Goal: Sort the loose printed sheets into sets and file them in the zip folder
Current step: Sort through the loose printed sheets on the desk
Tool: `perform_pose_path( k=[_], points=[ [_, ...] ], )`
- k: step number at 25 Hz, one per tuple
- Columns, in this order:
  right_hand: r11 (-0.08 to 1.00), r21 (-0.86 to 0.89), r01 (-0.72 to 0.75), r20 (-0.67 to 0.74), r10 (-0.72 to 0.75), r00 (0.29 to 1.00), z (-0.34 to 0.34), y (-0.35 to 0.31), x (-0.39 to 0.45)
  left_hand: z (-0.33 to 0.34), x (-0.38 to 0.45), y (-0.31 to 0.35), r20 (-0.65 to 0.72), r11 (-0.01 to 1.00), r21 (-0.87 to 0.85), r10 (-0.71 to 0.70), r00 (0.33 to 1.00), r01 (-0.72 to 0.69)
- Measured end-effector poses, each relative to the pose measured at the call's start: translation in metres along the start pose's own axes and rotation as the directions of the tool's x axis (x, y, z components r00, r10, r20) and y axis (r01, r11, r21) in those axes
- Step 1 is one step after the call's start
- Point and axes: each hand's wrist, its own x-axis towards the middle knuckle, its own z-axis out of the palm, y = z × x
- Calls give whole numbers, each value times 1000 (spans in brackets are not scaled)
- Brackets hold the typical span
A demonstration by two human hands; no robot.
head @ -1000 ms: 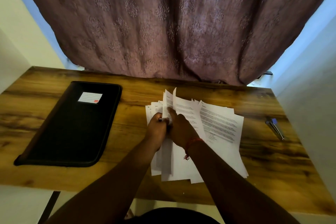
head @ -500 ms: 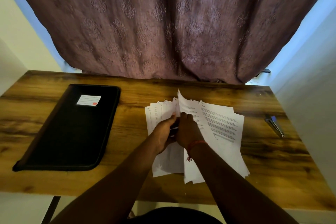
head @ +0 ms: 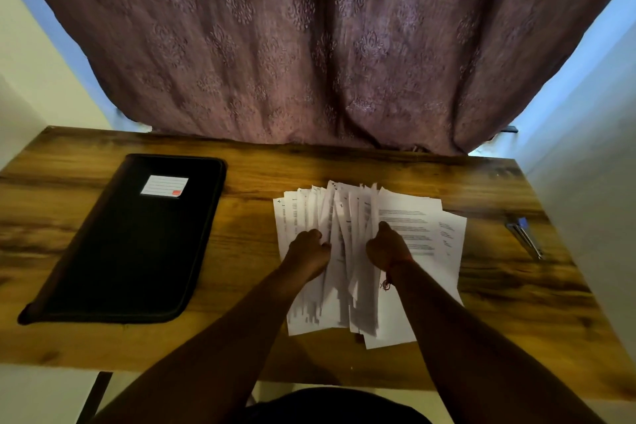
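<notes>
Both hands sit at centre frame on the fanned printed sheets (head: 409, 237): the left hand (head: 307, 253) and right hand (head: 387, 248) each grip sheets with curled fingers. The black zip folder (head: 130, 241) lies closed at left on the wooden table (head: 247, 179).

White printed sheets (head: 413, 227) fanned, apparently loose, mid-table, closed black zip folder (head: 137, 244) flat at left
</notes>
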Motion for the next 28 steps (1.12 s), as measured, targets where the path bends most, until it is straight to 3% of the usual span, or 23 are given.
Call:
perform_pose_path(
  k=[6, 10, 16, 21, 24, 26, 28],
  points=[
    [995, -86, 47, -66, -53, 996, 2, -2, 12, 1, 13, 3, -91, 985, 152, 93, 992, -78],
    [998, -48, 32, 56, -29, 998, -4, 0, 18, -2, 17, -8, -41, 935, 304, 204, 978, -182],
    [999, -2, 37, 35, -37, 999, -16, -1, 35, 5, 4, -18, -106, 813, 480, 427, 898, -330],
    [996, -36, 86, 62, -84, 995, -10, 4, 36, 4, 21, -3, -69, 937, 228, 287, 955, -265],
    [997, -32, 67, 87, -64, 994, -13, 1, 44, 4, 29, 0, -36, 907, 236, 367, 929, -349],
    [998, -40, 57, 55, -55, 997, -13, -2, 46, 6, 27, 3, 87, 845, 236, 473, 877, -480],
    [998, -27, 60, 23, -59, 998, -9, 0, 47, 11, 23, 6, 153, 846, 154, 489, 859, -510]
  ],
)
